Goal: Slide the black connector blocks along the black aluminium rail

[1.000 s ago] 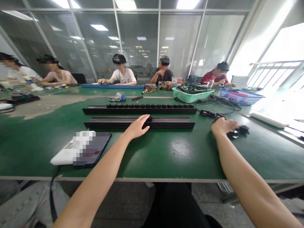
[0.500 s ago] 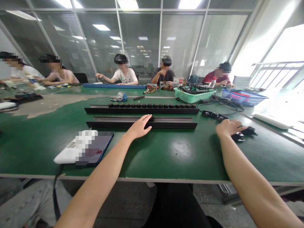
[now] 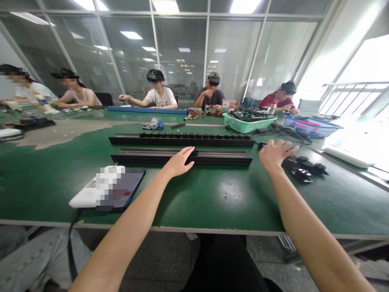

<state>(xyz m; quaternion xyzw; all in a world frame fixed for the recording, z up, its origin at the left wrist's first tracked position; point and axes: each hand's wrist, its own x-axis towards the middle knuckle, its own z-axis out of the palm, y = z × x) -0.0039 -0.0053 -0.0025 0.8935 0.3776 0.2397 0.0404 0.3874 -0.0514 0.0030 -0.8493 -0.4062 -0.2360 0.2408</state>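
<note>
My left grip (image 3: 179, 163) is at the middle of the near rail (image 3: 219, 161), which is long and black and lies across the green table (image 3: 188, 198) from left to right. The fingertips are by a small black part (image 3: 195, 152) on this rail and seem to touch it. My thumb stands apart from the fingers, but I cannot tell if they are clamped on the part, because my own hand covers it partly.

My right grip (image 3: 275, 153) is to the right of the rail's right end, with its fingers spread and a little bent. I see nothing between them; the palm is turned away from view. Just to the right of this hand, some loose black pieces (image 3: 304, 162) lie together on the table.

The far rail (image 3: 182, 142) lies behind the near one, almost parallel to it, and carries a row of small black parts (image 3: 197, 136) from its left part to its right end. On the near left there is a dark phone (image 3: 133, 182) beside a white device (image 3: 83, 196). On the far right stands a green basket (image 3: 251, 125) filled with cables, and to its right a blue basket (image 3: 313, 126). Across the table sits a person in a white shirt (image 3: 162, 97), behind a long blue bar (image 3: 147, 110).
</note>
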